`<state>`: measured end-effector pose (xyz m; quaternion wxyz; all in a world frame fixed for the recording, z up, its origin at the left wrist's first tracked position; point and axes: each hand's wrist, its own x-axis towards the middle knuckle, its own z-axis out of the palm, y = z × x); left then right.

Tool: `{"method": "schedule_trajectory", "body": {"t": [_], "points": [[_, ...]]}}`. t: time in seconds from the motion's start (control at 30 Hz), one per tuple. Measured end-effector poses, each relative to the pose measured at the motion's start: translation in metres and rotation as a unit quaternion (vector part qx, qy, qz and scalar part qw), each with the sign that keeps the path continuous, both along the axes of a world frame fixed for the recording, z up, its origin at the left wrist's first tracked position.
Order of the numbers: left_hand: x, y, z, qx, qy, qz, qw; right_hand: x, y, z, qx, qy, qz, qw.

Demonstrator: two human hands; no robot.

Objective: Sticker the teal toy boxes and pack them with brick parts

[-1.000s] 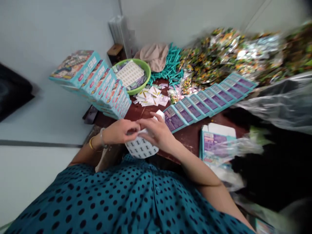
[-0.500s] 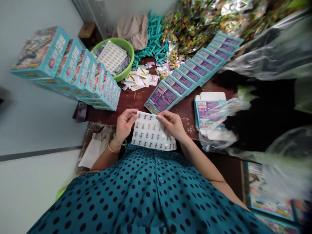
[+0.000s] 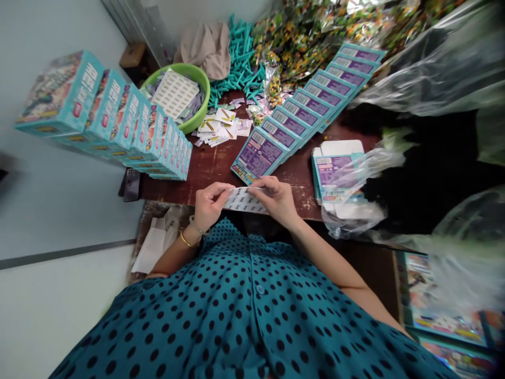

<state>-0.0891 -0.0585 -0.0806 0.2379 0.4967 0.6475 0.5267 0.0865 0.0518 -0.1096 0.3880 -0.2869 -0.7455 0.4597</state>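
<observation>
A white sticker sheet with rows of small dark-printed labels is held between my hands at the table's front edge. My left hand pinches its left end between thumb and fingers. At the upper right of the sheet, my right hand grips with thumb and bent fingers; whether a single label is lifted there I cannot tell. The sheet is tilted, so only a narrow strip of it shows. Just beyond my hands lies the near end of an overlapping row of teal and purple boxes, backs facing up.
Teal boxes stand stacked at the left beside a green basin of packets and sheets. White printed packets, teal sticks and bagged colourful pieces lie behind. Flattened cartons under clear plastic are at right; a phone lies left.
The sheet has tipped from facing me broadly to a narrow strip and moved slightly away from my body. My hands have drawn a little closer to the table, still holding it.
</observation>
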Motion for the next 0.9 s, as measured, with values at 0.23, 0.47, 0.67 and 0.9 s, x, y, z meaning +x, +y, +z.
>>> {"method": "schedule_trajectory", "body": {"t": [0.23, 0.47, 0.67, 0.9], "points": [[-0.008, 0.007, -0.005, -0.051, -0.123, 0.006, 0.991, -0.002, 0.009, -0.012, 0.197, -0.027, -0.018, 0.980], [-0.015, 0.013, -0.008, -0.075, -0.158, -0.001, 0.985, 0.010, -0.009, -0.005, 0.284, 0.013, 0.069, 0.956], [-0.011, 0.018, -0.001, -0.087, -0.153, -0.058, 0.983, -0.011, -0.004, 0.014, 0.102, 0.000, 0.027, 0.994], [-0.027, 0.039, -0.033, -0.091, -0.203, -0.051, 0.974, -0.014, 0.042, 0.021, 0.084, 0.018, -0.020, 0.996]]}}
